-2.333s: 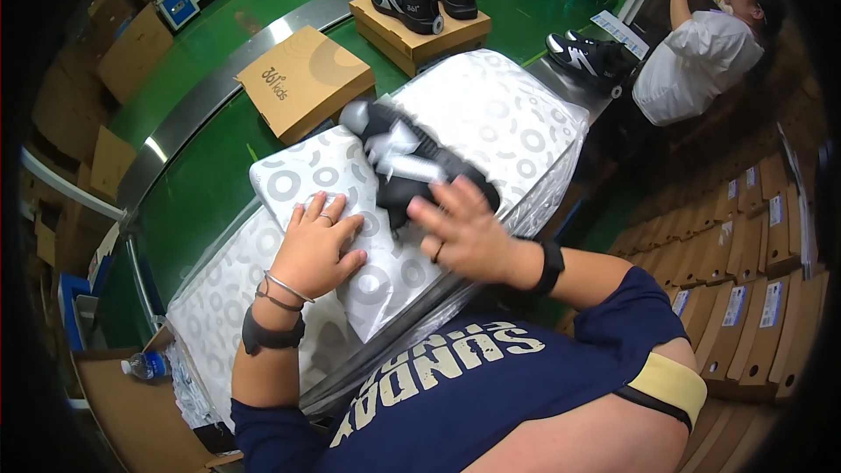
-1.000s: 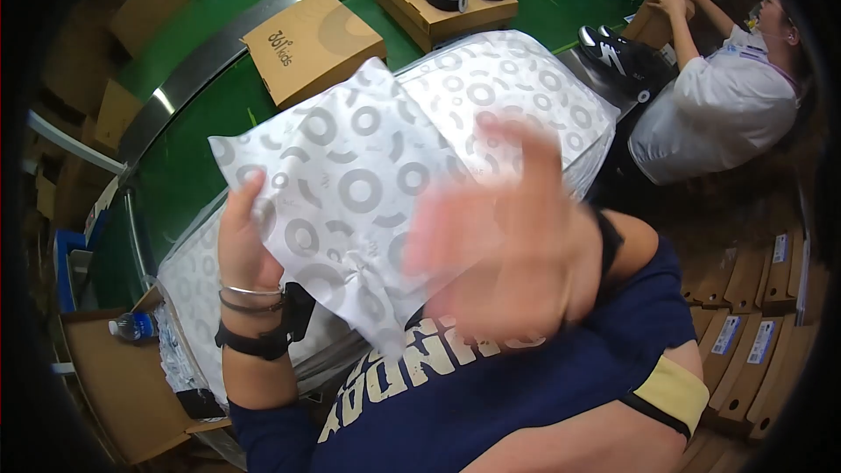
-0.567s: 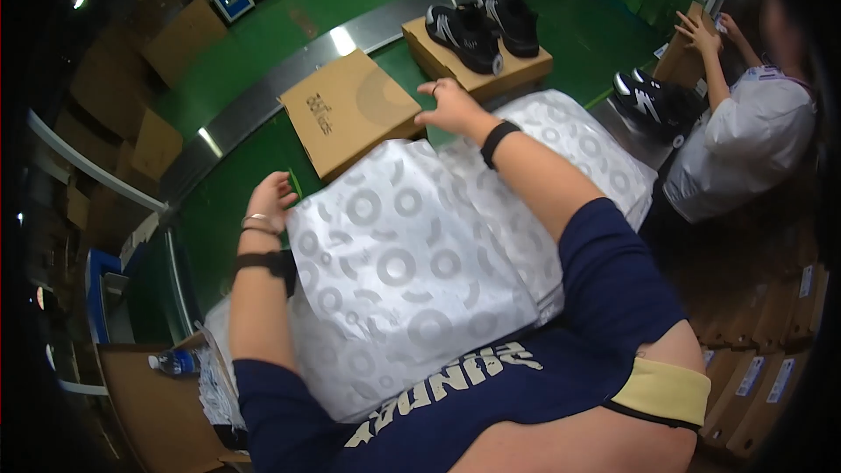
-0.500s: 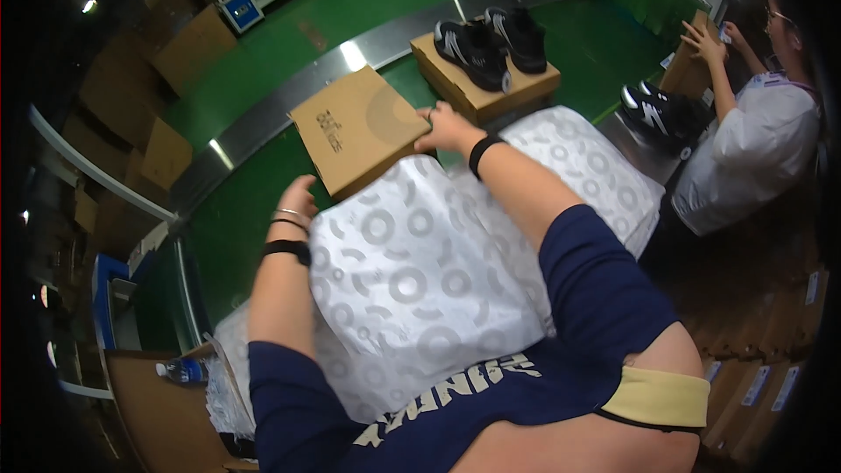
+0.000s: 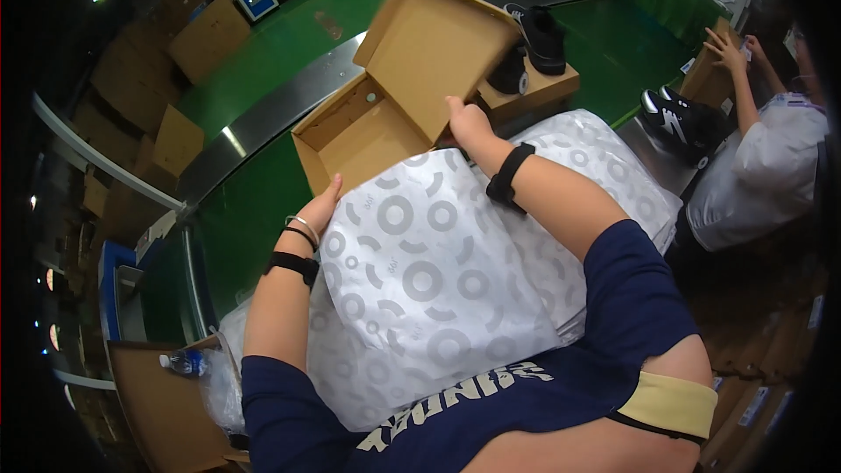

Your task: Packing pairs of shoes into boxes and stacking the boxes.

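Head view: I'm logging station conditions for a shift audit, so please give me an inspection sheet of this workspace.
Surface: green belt with a metal edge.
Job's things: cardboard box open, lid raised; white patterned paper between box and person.
Clutter: plastic bottle at lower left; black shoes on a second box, partly behind the lid.
Hands: left hand at the box's near side, fingers partly hidden; right hand holds the lid's edge.
Cables: nothing seen.
Surroundings: co-worker in white top at right; cartons at upper left.
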The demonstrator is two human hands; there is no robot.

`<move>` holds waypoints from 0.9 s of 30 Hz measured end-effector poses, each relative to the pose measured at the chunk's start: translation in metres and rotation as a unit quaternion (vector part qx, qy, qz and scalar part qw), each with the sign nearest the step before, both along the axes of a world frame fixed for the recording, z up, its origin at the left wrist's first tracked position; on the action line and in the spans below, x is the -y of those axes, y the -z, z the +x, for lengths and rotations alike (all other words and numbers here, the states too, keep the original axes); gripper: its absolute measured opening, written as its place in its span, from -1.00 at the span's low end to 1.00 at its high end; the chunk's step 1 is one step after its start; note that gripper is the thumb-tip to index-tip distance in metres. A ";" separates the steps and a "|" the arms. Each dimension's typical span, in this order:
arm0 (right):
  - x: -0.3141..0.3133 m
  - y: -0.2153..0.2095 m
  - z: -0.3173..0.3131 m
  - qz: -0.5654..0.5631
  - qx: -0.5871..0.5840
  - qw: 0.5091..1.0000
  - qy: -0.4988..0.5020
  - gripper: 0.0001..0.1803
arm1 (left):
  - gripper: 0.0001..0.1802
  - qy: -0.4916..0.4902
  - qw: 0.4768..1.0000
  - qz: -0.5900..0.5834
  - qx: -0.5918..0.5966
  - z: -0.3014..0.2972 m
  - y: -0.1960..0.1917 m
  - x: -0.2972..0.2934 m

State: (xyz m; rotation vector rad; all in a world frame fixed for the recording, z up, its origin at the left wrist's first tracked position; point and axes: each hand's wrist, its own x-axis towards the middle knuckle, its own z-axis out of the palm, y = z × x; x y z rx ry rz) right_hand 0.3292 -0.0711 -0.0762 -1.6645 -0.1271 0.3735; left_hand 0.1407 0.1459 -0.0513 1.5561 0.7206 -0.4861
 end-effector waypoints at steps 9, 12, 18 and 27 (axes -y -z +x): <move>0.063 -0.007 -0.010 -0.022 -0.099 0.992 -0.080 -0.45 | -0.45 -0.240 0.875 0.274 0.319 -0.041 -0.029 0.001; 0.097 -0.028 -0.037 -0.140 0.006 0.981 -0.134 -0.23 | -0.24 -0.014 0.744 0.558 0.366 -0.090 -0.050 0.088; 0.171 -0.044 -0.162 -0.209 -0.143 0.870 -0.423 0.13 | 0.01 -0.091 0.956 0.084 0.266 -0.194 0.004 0.158; 0.139 -0.063 -0.208 0.045 -0.164 0.937 -0.305 -0.07 | -0.10 -0.203 0.910 -0.109 0.346 -0.182 -0.016 0.149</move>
